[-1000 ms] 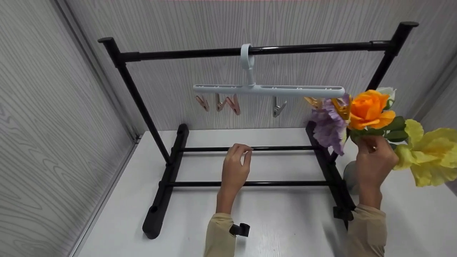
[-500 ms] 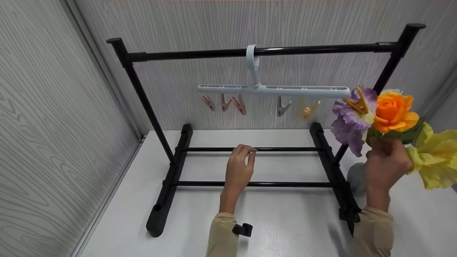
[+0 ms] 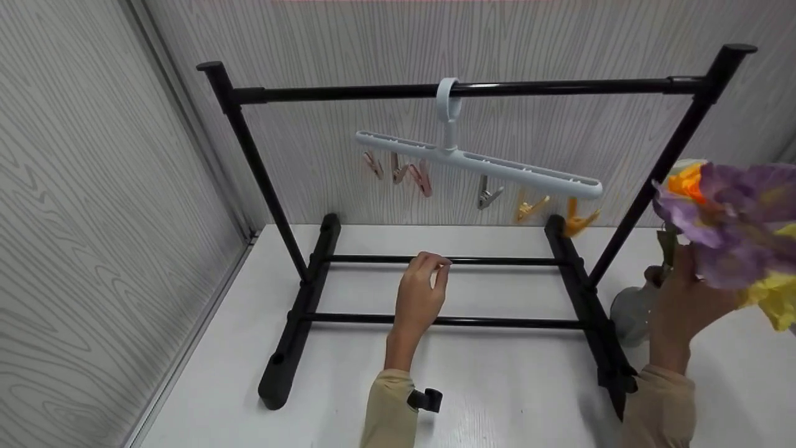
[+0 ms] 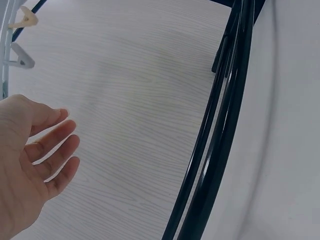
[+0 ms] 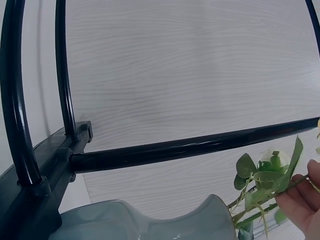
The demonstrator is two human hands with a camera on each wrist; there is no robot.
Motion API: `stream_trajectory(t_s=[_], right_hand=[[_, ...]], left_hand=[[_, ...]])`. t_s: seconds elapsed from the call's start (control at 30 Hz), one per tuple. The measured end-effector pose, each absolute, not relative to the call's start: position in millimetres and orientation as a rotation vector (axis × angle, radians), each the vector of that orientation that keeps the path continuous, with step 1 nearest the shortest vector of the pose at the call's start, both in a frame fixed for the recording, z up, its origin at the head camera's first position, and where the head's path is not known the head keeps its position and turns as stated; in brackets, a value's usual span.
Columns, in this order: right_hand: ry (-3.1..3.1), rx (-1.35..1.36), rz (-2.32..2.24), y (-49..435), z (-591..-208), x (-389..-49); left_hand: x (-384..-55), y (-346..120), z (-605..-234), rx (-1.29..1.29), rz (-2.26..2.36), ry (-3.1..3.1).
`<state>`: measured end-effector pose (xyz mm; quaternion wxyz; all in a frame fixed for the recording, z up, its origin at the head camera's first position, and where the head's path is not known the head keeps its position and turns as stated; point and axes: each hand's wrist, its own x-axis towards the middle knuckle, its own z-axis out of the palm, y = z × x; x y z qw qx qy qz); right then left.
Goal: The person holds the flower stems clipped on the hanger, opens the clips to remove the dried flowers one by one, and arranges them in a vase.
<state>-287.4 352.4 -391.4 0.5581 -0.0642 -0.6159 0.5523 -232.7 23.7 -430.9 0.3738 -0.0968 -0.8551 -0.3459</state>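
My right hand (image 3: pixel 690 305) is at the right of the rack, its fingers pinching a thin green stem in the right wrist view. A purple artificial flower (image 3: pixel 740 218) is blurred just above that hand and hides part of it. Behind it show an orange flower (image 3: pixel 687 183) and a yellow flower (image 3: pixel 774 298). Green stems with a white flower (image 5: pixel 276 159) lean from the mouth of a grey-green vase (image 3: pixel 629 314). My left hand (image 3: pixel 423 289) hovers over the rack's lower bars, fingers loosely bent, holding nothing.
A black rack (image 3: pixel 348 93) stands on the white table (image 3: pixel 485 392). From its top bar hangs a pale blue hanger (image 3: pixel 528 171), tilted down at the right. Several clips hang below it, including a blurred yellow clip (image 3: pixel 577 221) at the right end. Wood-grain panels enclose the back and left.
The purple flower has come off the yellow clip and moved right with my right hand. The hanger has tipped down at its right end. My left hand keeps its pose.
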Motion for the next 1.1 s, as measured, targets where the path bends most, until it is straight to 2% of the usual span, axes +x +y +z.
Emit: stream_trajectory(t_s=[0.27,0.67,1.1], right_hand=[[-1.489,-0.260,1.382,350.2,-381.4,-271.1],[-1.494,-0.237,1.354,370.2,-405.9,-295.9],[-1.495,-0.336,1.380,369.5,-402.1,-293.6]], left_hand=[[-233.7,24.7,-431.1,-0.263,-0.853,-2.190],[-235.1,24.4,-434.2,-0.276,-0.831,-2.197],[-235.3,24.0,-436.7,-0.274,-0.846,-2.227]])
